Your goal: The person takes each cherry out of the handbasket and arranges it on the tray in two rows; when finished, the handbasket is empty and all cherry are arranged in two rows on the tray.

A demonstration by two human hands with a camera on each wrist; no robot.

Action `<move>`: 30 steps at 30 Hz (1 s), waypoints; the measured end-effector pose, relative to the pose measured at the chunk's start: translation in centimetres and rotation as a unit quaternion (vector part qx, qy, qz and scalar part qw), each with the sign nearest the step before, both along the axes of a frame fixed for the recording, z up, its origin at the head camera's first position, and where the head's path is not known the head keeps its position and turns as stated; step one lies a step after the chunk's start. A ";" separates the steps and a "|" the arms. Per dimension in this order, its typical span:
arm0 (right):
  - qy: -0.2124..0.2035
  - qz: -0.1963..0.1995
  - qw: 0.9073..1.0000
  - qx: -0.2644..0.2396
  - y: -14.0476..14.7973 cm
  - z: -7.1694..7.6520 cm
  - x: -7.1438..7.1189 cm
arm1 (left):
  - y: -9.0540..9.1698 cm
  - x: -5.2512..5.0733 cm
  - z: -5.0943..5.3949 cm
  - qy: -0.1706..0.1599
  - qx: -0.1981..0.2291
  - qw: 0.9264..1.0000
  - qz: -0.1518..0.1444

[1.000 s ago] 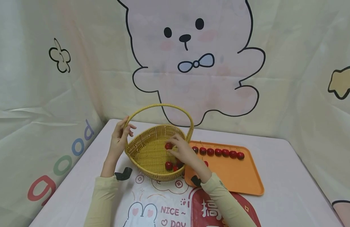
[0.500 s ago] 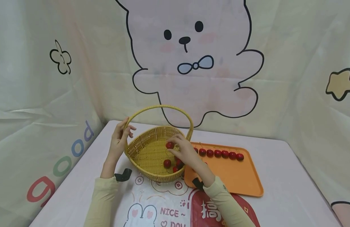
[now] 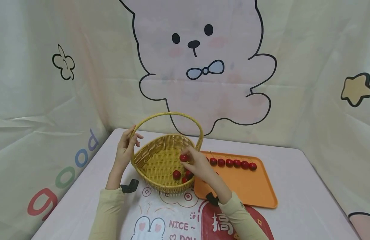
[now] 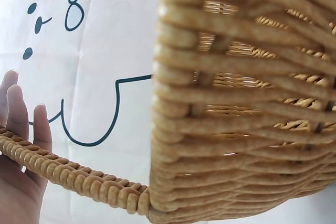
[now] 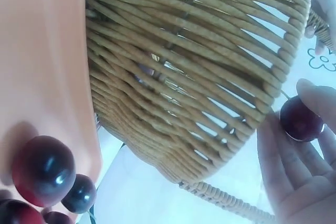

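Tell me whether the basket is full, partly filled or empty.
Partly filled: in the head view, the basket holds a few cherries near its right side, while much of its woven floor shows bare.

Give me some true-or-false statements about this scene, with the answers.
1. The right hand holds a cherry. True.
2. The left hand touches the handle of the woven basket. True.
3. No fruit lies inside the basket. False: cherries lie in it.
4. The orange tray lies beside the basket. True.
5. The tray's fruit lines its near edge. False: the row of cherries runs along the far edge.
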State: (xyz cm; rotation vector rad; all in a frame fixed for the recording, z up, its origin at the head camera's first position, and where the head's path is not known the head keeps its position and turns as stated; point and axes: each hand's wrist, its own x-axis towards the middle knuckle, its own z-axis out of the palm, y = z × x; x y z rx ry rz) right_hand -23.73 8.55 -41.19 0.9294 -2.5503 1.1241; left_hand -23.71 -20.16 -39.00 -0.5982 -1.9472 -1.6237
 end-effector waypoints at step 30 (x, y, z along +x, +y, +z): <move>0.010 0.022 1.000 0.012 5.1 -0.2 2.9 | -0.1 0.1 0.0 -0.001 -0.006 1.000 0.000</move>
